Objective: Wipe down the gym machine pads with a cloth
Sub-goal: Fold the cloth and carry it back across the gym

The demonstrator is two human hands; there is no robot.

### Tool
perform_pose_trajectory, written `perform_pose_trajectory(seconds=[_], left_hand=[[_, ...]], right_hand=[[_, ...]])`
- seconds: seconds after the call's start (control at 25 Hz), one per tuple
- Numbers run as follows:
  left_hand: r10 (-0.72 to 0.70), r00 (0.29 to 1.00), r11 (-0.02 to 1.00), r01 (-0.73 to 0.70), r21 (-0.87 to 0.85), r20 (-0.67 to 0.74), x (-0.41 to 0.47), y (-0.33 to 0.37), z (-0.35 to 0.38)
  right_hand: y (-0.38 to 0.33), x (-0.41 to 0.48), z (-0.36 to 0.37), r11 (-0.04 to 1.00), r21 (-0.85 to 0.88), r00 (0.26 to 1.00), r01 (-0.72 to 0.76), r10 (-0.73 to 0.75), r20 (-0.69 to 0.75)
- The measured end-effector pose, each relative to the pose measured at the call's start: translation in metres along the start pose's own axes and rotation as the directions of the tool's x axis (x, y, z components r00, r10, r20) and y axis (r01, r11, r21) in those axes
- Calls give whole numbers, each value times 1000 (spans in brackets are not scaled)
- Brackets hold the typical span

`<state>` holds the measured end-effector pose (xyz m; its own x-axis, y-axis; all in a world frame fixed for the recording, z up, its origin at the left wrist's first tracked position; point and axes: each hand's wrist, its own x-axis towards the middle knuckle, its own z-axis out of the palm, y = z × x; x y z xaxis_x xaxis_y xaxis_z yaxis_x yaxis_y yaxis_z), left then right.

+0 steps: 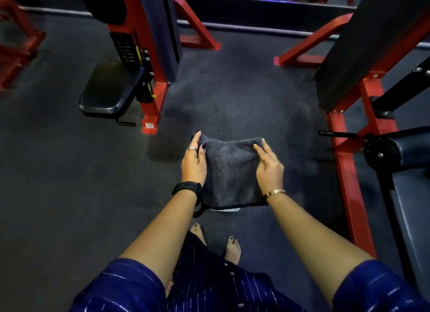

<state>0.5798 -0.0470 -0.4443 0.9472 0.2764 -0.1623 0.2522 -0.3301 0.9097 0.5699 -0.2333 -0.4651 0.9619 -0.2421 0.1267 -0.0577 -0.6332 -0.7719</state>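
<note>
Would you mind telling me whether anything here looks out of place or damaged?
Nothing stands out. Both hands, left hand and right hand, hold the folded grey cloth above the floor; the seat pad looks intact.

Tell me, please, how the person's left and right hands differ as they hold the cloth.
The left hand wears a ring, with a black watch at its wrist; the right hand shows no ring and has a thin gold bracelet. The left grips the cloth at its left edge, the right at its right edge. Both hold it above the floor.
</note>
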Motion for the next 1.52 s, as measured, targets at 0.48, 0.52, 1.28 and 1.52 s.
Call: perform_pose_trajectory(seconds=[0.48,0.52,1.28,1.52], left_hand=[[-164,923,986,148,74,349,95,-48,28],[-190,905,981,161,106,381,100,-56,31],[-468,728,875,305,376,501,158,-293,149],[-548,701,815,324,480,457,159,-376,178]], right_hand=[[37,56,57,981,-143,985,-134,147,88],[44,55,62,977,-145,976,-159,177,124],[246,56,208,862,-407,521,-302,507,687],[318,40,263,894,-345,509,-286,447,736]])
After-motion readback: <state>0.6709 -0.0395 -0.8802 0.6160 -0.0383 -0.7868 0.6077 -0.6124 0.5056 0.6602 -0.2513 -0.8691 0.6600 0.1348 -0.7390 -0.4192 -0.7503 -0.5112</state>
